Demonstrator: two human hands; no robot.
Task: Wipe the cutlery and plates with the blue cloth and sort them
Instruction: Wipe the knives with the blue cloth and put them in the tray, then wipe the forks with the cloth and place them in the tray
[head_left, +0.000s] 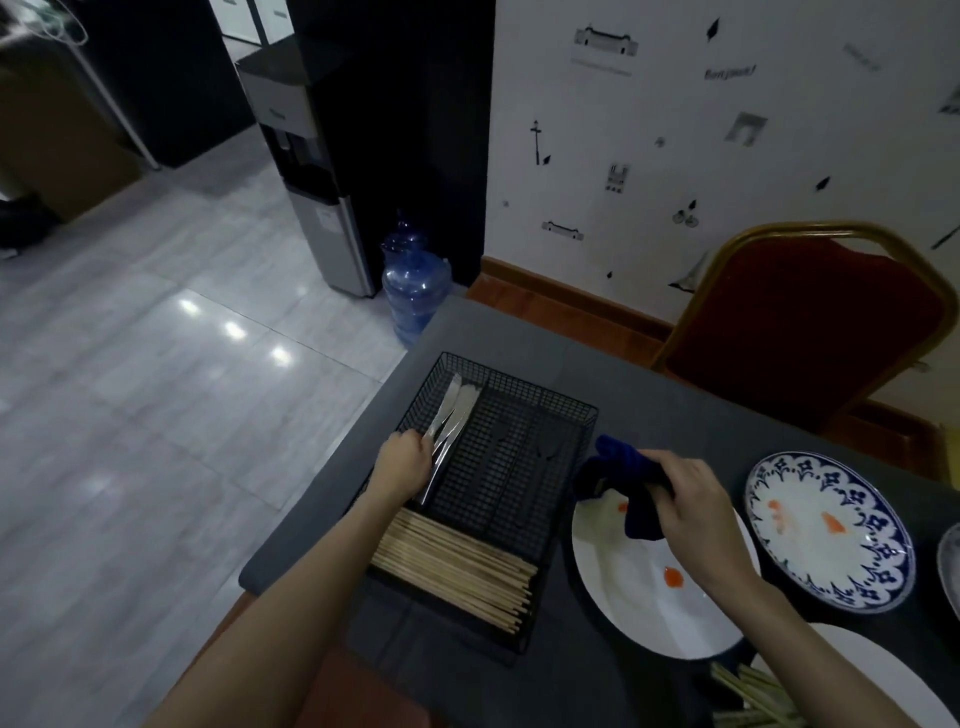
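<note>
**Cutlery tray and plates: sorting partly done**

Hands. My left hand (402, 464) sits at the left compartment of the black wire tray (563, 402), fingers closed around the handle ends of the knives (451, 422). Whether it is setting them down or only steadying them, I cannot tell. My right hand (693, 506) clenches the blue cloth (623, 480), which hangs bunched over the far edge of the white plate (665, 613).

Done, as I judge it. Several knives lie lengthwise in the tray's left slot. A thick row of wooden chopsticks (457, 566) fills the near compartment. The middle and right slots look bare, though the dark mesh makes that hard to confirm.

Left to do. The white plate carries red-orange smears beside the cloth and nearer me. The blue-patterned plate (831, 530) to its right has orange specks as well. A further dish edge shows at the right border, unclear. More pale sticks (748, 696) lie loose at the bottom edge, unsorted. I put the job at under halfway.

Surroundings. Grey table (493, 332); red chair (800, 322) with gold frame at the far side; water bottle (413, 280) and dispenser (306, 171) on the floor beyond. Nothing blocks the plates; the tray stands just beside the white plate, tight on that side.
</note>
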